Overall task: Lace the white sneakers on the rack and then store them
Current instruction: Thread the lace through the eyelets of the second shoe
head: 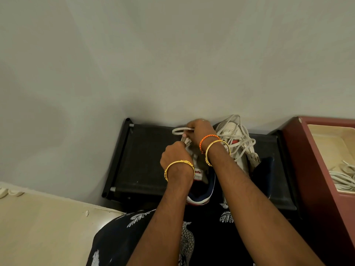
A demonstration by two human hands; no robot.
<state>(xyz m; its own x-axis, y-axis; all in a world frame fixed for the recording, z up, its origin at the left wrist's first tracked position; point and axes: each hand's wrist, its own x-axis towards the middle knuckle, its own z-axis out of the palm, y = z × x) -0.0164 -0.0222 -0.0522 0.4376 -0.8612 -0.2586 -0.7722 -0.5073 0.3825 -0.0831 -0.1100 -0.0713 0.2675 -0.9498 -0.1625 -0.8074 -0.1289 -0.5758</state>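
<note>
up close, both hands worked over the near white sneaker on the black shoe rack against the wall: the right hand pinched a loop of white shoelace, and the left hand gripped the lace's tip. the second sneaker, laces tangled, lay just beside it.

White sneakers w/ navy lining, black rack, maroon box, gold bangles

Two sneakers are set side by side on the rack against the wall, with a box of laces to its right.
</note>
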